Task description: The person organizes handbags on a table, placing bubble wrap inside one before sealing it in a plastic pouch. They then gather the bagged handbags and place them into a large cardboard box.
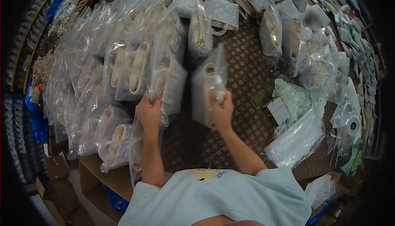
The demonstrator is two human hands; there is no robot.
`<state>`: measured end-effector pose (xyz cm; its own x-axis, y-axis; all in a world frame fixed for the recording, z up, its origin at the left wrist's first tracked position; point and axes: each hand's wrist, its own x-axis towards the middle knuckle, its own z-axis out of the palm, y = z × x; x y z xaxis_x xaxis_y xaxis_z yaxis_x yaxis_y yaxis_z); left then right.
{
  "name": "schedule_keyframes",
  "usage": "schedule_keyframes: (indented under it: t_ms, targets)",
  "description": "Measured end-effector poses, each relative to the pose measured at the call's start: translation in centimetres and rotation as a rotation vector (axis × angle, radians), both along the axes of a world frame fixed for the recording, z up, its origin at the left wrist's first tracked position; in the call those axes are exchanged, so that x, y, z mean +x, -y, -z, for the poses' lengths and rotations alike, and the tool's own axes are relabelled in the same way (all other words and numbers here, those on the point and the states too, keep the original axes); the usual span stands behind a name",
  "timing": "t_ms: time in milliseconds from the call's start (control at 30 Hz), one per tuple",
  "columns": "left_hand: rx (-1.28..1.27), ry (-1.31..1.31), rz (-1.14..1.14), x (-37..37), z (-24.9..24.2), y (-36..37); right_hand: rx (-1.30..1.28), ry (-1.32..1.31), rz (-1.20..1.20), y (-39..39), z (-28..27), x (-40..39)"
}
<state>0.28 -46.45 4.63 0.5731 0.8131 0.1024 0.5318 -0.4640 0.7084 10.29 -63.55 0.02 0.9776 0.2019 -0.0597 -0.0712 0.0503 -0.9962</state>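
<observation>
My right hand (222, 110) is closed on the near side of a handbag in a clear plastic bag (207, 84). That handbag stands upright over the brown patterned table and is slightly blurred. My left hand (149, 111) pinches the edge of another plastic-wrapped handbag (169, 84), pale with a light strap. This one stands at the right end of packed rows of similar wrapped handbags (137, 71). A gap of dark table lies between the two held bags. Beyond them, one more wrapped handbag (200, 34) stands upright.
Unwrapped grey patterned handbags (222, 12) lie along the far edge. More wrapped handbags (270, 32) line the right. Closer on the right are a pale green shredded heap (291, 94), white tags (278, 110) and flat plastic bags (297, 137). Cardboard boxes (96, 180) sit below left.
</observation>
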Motion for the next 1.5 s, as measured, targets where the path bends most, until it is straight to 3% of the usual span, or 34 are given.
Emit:
schedule_keyframes:
  t_ms: [33, 67, 133, 167, 233, 333, 367, 433, 533, 600, 667, 733, 800, 933, 1033, 1133, 1267, 1367, 1467, 1500]
  targets:
    - [0.003, -0.204, 0.014, 0.3, -0.4, -0.3, 0.166, -0.057, -0.071, -2.2, 0.4, -1.7]
    - [0.006, -0.2, 0.042, 0.1, 0.4, -0.7, 0.127, 0.092, -0.117, -4.4, 1.4, -3.3]
    - [0.012, 0.115, 0.008, -0.3, 2.0, -1.1, 0.082, 0.239, -0.138, -6.3, 3.0, -4.1]
    - [0.012, 0.119, 0.026, 0.2, 2.0, -1.0, 0.104, 0.244, -0.181, -6.7, 3.5, -3.7]
    - [0.217, 0.347, 0.101, 0.6, 0.5, 0.4, 0.145, 0.207, -0.288, -6.3, 4.1, -2.6]
    - [0.391, 0.154, 0.217, 0.9, 0.9, 0.9, 0.144, 0.174, -0.394, -3.9, 4.3, -2.4]
    - [0.392, 0.145, 0.205, 0.8, 0.9, 1.3, -0.03, 0.217, -0.443, -3.0, 5.3, -2.4]
    - [0.471, 0.014, 0.129, 0.8, 0.7, 1.8, -0.069, 0.116, -0.49, -2.0, 5.1, -2.7]
    - [0.505, 0.212, 0.225, 0.1, -0.4, 2.1, -0.116, 0.027, -0.529, -1.3, 3.6, -2.5]
    - [0.44, 0.105, 0.268, 1.3, -1.6, 4.0, -0.119, 0.042, -0.539, -1.3, 4.0, -2.1]
    - [0.38, 0.003, 0.301, 2.9, -0.7, 4.1, 0.074, -0.117, -0.511, -1.6, 6.1, -2.0]
    - [0.093, -0.259, 0.078, 4.6, 2.5, 2.9, 0.073, -0.241, -0.514, -0.9, 5.5, -1.3]
    - [0.117, -0.107, 0.096, 4.3, 2.3, 1.7, 0.072, -0.353, -0.501, 0.2, 5.0, -0.5]
    - [0.069, 0.209, 0.103, 3.1, -1.2, 3.3, -0.002, -0.207, -0.434, 1.4, 5.4, -0.4]
    - [-0.091, 0.095, 0.102, 3.0, -5.3, 3.9, 0.058, -0.225, -0.394, 0.3, 4.3, -1.1]
    - [0.015, 0.169, 0.203, 2.4, -5.4, 5.1, 0.112, -0.307, -0.428, -0.4, 4.1, -0.6]
    - [-0.049, 0.131, 0.15, 2.8, -4.9, 5.4, 0.058, -0.333, -0.471, 0.3, 6.4, -0.5]
    - [0.028, 0.048, 0.212, 3.4, -1.8, 5.2, -0.055, -0.365, -0.472, 0.5, 6.4, -0.2]
    - [0.06, 0.109, 0.383, 3.3, -1.3, 5.4, 0.044, -0.431, -0.534, 1.0, 6.0, -0.3]
    - [0.475, 0.171, 0.254, 3.2, -2.3, 4.8, 0.041, -0.43, -0.538, 1.0, 5.7, -0.2]
